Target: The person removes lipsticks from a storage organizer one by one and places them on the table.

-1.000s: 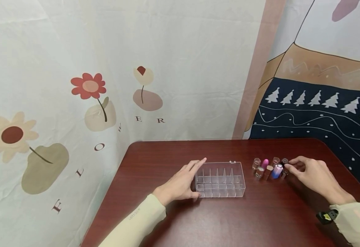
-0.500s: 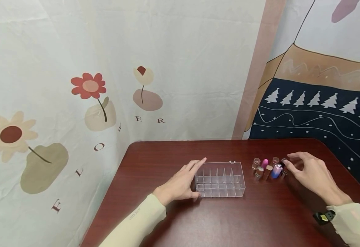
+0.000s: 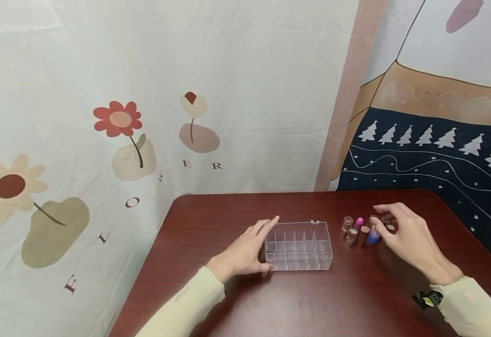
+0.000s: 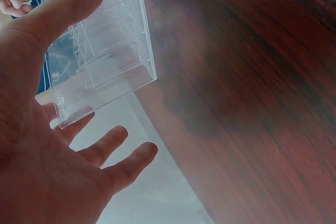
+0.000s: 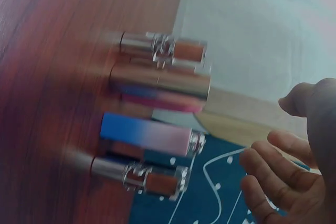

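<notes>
My left hand point(image 3: 245, 250) holds the left end of a clear plastic divided box point(image 3: 299, 255), thumb at the front and index finger along the back. In the left wrist view its other fingers spread apart beside the box. My right hand point(image 3: 414, 243) hovers over the right side of a group of upright lipsticks, holding nothing. In the right wrist view stand a blue-to-pink lipstick point(image 5: 142, 132), a gold lipstick tube point(image 5: 157, 83) and clear-topped brown lipsticks, one being the nearest lipstick point(image 5: 160, 183). A magenta lipstick point(image 3: 358, 223) is partly hidden behind the others.
Everything stands on a dark red wooden table point(image 3: 296, 304) with rounded back corners. A pale flower-print cloth point(image 3: 262, 93) hangs behind it, and a navy cloth with white trees point(image 3: 422, 159) hangs at the right.
My right hand has left the lipstick at the group's right edge, risen slightly and moved left over the group. My left hand stays at the box. The head view has shifted a little.
</notes>
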The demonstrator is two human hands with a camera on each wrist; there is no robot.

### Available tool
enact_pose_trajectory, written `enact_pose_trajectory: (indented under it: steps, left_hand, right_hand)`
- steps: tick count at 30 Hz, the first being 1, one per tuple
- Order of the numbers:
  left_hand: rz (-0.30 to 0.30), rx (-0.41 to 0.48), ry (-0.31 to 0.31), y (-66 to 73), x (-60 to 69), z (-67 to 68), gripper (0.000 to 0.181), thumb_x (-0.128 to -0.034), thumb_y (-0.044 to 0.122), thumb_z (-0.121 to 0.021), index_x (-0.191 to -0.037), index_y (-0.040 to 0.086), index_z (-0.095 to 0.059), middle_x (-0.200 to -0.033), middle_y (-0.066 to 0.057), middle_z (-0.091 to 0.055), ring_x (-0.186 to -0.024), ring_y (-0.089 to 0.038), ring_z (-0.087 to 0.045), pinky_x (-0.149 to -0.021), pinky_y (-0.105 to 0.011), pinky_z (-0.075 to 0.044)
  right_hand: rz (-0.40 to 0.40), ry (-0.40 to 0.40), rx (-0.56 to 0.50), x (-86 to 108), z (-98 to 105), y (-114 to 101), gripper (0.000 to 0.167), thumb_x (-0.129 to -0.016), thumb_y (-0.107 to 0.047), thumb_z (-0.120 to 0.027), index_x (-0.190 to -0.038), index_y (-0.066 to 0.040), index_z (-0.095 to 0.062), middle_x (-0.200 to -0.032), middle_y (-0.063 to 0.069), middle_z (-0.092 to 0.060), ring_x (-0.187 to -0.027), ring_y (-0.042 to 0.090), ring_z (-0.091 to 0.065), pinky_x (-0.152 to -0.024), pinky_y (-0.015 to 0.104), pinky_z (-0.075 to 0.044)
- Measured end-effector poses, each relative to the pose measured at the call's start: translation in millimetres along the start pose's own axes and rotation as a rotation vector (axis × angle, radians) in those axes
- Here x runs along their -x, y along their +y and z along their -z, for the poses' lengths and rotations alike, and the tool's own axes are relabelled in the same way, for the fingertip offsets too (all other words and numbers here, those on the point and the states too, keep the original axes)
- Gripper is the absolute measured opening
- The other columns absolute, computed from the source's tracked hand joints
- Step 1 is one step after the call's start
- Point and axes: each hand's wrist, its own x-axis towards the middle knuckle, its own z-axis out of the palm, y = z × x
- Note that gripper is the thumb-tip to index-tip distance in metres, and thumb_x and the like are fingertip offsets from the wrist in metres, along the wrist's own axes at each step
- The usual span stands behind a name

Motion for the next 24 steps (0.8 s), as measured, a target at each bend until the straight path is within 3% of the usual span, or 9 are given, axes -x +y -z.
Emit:
enact_pose_trajectory:
  steps: [6,13,19,21,24]
  left_hand:
    - [-0.016,-0.024,0.011,-1.7,-1.7,1.4,0.140,-0.0874,0.030,-0.104,-0.190,0.027,-0.008,-0.184,-0.009,-0.041,-0.159,-0.036,-0.058,-0.124,-0.054,-0.060]
    - [-0.027,-0.043,0.003,-2.9,-0.8,2.4,0.140,-0.0879,0.033,-0.103,-0.190,0.026,-0.007,-0.187,-0.007,-0.036,-0.162,-0.034,-0.056,-0.129,-0.054,-0.056]
    - [-0.025,-0.041,0.012,-4.1,0.1,1.4,0.140,-0.0883,0.034,-0.103,-0.190,0.028,-0.006,-0.191,-0.006,-0.027,-0.166,-0.036,-0.053,-0.129,-0.060,-0.055]
    - [-0.028,-0.043,0.018,-3.9,0.6,1.9,0.141,-0.0884,0.035,-0.103,-0.190,0.029,-0.005,-0.192,-0.008,-0.026,-0.166,-0.038,-0.054,-0.129,-0.062,-0.055]
    - [-0.037,-0.054,0.033,-3.5,1.5,2.8,0.139,-0.0897,0.039,-0.102,-0.190,0.030,-0.006,-0.192,-0.010,-0.025,-0.165,-0.040,-0.055,-0.128,-0.063,-0.055]
  right_hand:
    - [0.081,-0.008,-0.026,-0.8,-9.0,-13.8,0.053,-0.086,-0.003,-0.100,-0.134,-0.005,-0.078,-0.117,0.010,-0.078,-0.091,0.022,-0.072,-0.084,0.000,-0.050]
    - [0.116,-0.030,-0.053,0.9,-18.0,-26.9,0.052,-0.085,-0.005,-0.100,-0.133,-0.006,-0.079,-0.123,0.007,-0.077,-0.097,0.023,-0.073,-0.099,-0.006,-0.044]
    - [0.132,-0.071,-0.047,2.3,-23.2,-35.9,0.052,-0.087,-0.009,-0.100,-0.134,-0.007,-0.079,-0.130,0.007,-0.075,-0.098,0.023,-0.075,-0.101,-0.008,-0.041]
    - [0.132,-0.084,-0.040,2.4,-24.3,-38.5,0.051,-0.088,-0.011,-0.100,-0.135,-0.008,-0.079,-0.133,0.006,-0.074,-0.100,0.023,-0.075,-0.098,-0.004,-0.046]
    - [0.142,-0.095,-0.020,2.9,-26.1,-41.5,0.050,-0.089,-0.014,-0.100,-0.135,-0.010,-0.079,-0.137,0.007,-0.073,-0.100,0.022,-0.074,-0.089,0.014,-0.058]
